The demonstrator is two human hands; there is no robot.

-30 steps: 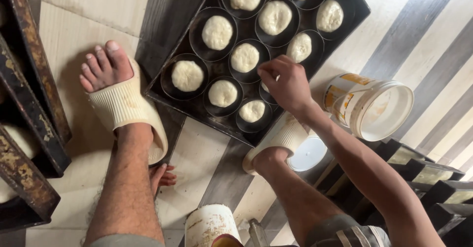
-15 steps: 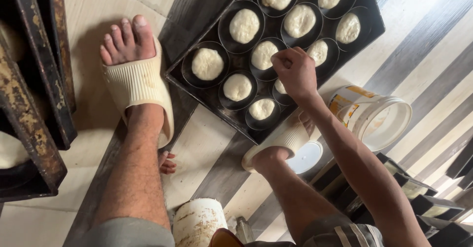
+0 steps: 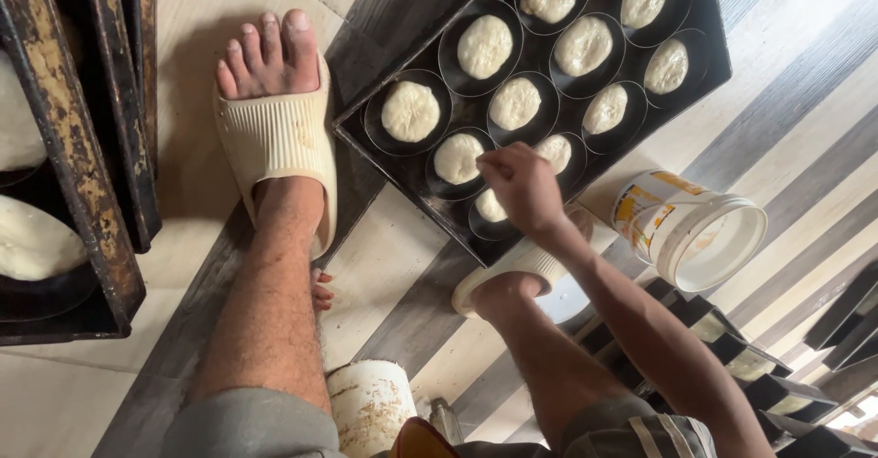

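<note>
A black baking tray (image 3: 384, 161) lies on the floor, with a pale round of dough (image 3: 410, 111) in each of its round moulds. My right hand (image 3: 521, 184) hovers over the tray's near corner with its fingers pinched together; nothing shows between them. It sits just above one small dough round (image 3: 491, 207) and partly covers another (image 3: 553, 150). Only the fingertips of my left hand (image 3: 320, 289) show, peeking out from behind my left shin, and the rest is hidden.
My feet wear cream slippers, the left (image 3: 279, 138) beside the tray and the right (image 3: 512, 266) against its near edge. A white bucket (image 3: 695, 229) lies tipped at right. Another bucket (image 3: 370, 408) stands between my legs. Rusty trays (image 3: 82, 193) holding dough are at left, dark trays (image 3: 759, 367) at bottom right.
My right hand has shifted a little toward the tray's near corner, still pinched. The view has slid, so the tray and my feet now sit further right and lower.
</note>
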